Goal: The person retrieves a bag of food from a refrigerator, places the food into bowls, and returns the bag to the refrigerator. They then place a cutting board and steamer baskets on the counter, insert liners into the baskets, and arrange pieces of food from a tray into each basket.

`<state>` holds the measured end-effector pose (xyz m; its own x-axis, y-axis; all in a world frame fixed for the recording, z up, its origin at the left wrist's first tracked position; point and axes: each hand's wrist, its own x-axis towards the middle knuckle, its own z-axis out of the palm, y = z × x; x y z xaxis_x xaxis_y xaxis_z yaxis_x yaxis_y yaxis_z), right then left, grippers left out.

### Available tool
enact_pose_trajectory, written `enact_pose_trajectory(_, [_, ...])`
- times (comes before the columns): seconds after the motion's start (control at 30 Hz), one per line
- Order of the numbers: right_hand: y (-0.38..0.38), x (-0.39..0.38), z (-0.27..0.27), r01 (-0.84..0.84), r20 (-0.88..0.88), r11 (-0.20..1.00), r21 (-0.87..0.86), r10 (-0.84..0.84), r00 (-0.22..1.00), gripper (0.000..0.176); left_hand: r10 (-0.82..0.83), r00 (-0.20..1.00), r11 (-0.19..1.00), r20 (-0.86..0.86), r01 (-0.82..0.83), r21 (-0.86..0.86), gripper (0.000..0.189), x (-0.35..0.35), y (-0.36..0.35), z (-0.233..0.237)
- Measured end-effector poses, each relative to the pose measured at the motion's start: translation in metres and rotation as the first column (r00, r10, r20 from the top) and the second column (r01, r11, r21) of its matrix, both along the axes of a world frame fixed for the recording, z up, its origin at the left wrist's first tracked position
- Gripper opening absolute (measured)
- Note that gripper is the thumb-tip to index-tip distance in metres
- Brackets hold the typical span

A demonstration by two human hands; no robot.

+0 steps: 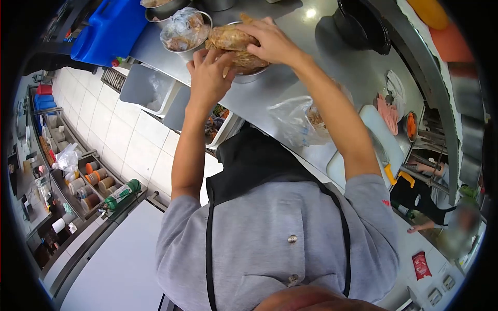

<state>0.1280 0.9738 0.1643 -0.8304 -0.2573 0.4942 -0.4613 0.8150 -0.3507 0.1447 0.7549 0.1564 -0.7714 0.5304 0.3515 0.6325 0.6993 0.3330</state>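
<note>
Over a round metal bowl [250, 78] lie large browned pieces of what looks like cooked meat [232, 39]. My right hand [271, 42] rests on the upper right of the pieces, fingers bent round them. At their lower left my left hand [210, 75] touches them with curled, spread fingertips. Just left of the pieces, a clear plastic bag of food [182, 31] sits in another metal bowl [207, 20]. A second clear bag [298, 118], partly under my right forearm, lies on the steel table [259, 98].
A blue container [111, 28] stands at the table's left, a black pot [358, 26] at the upper right. On the right are a pale cutting board [376, 129], a yellow-handled knife [390, 173] and cloths [388, 111]. Bins [150, 90] stand below the edge. Another person [428, 199] is far right.
</note>
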Motion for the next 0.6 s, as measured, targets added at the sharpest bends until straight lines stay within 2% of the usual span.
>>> enact_pose_trajectory(0.03, [-0.005, -0.004, -0.010, -0.002, 0.107, 1.000, -0.008, 0.003, 0.994, 0.048, 0.003, 1.000, 1.000, -0.001, -0.003, -0.002, 0.035, 0.003, -0.003, -0.003])
enact_pose_trajectory(0.07, [-0.005, -0.006, -0.006, -0.007, 0.105, 1.000, -0.008, 0.008, 0.994, 0.048, 0.017, 0.999, 0.998, -0.051, -0.013, 0.066, 0.029, 0.005, -0.005, -0.006])
enact_pose_trajectory(0.1, [0.000, -0.006, 0.000, 0.001, 0.109, 0.996, 0.089, -0.011, 0.994, 0.048, 0.036, 0.994, 0.990, -0.101, -0.022, 0.137, 0.024, 0.005, -0.006, -0.008])
enact_pose_trajectory(0.13, [0.001, -0.003, 0.002, 0.011, 0.120, 0.983, 0.181, -0.033, 0.992, 0.049, 0.041, 0.995, 0.990, -0.094, -0.028, 0.137, 0.024, 0.006, -0.008, -0.010])
enact_pose_trajectory(0.17, [0.001, 0.000, -0.003, 0.010, 0.131, 0.984, 0.177, -0.033, 0.991, 0.049, 0.067, 0.995, 0.988, -0.068, -0.057, 0.141, 0.019, 0.008, -0.009, -0.012])
enact_pose_trajectory(0.23, [0.007, -0.009, -0.008, 0.041, 0.237, 0.998, 0.047, -0.051, 0.970, 0.047, 0.085, 0.994, 0.986, -0.063, -0.075, 0.151, 0.015, 0.003, -0.006, -0.012])
enact_pose_trajectory(0.3, [0.012, -0.018, -0.010, 0.025, 0.283, 1.000, 0.018, -0.029, 0.959, 0.046, 0.013, 0.989, 0.966, -0.150, 0.026, 0.257, 0.007, -0.002, -0.004, -0.007])
enact_pose_trajectory(0.37, [0.018, -0.029, -0.005, 0.013, 0.335, 1.000, -0.022, -0.005, 0.942, 0.046, -0.022, 0.992, 0.950, -0.123, 0.059, 0.307, 0.006, -0.010, -0.004, 0.009])
enact_pose_trajectory(0.4, [0.024, -0.036, 0.008, 0.051, 0.611, 0.984, -0.170, 0.064, 0.789, 0.042, -0.053, 0.994, 0.930, -0.091, 0.082, 0.359, 0.006, -0.013, -0.004, 0.020])
enact_pose_trajectory(0.43, [0.027, -0.039, 0.016, 0.133, 0.809, 0.946, -0.295, 0.173, 0.562, 0.039, -0.073, 0.983, 0.931, -0.166, 0.127, 0.341, 0.006, -0.016, -0.004, 0.026])
enact_pose_trajectory(0.57, [0.022, -0.035, 0.010, 0.092, 0.777, 0.967, -0.239, 0.133, 0.615, 0.031, -0.136, 0.986, 0.933, -0.098, 0.160, 0.321, 0.004, -0.019, 0.001, 0.055])
enact_pose_trajectory(0.6, [0.019, -0.033, 0.006, 0.078, 0.571, 0.962, -0.260, 0.088, 0.816, 0.026, -0.150, 0.984, 0.933, -0.100, 0.174, 0.316, 0.004, -0.023, 0.000, 0.066])
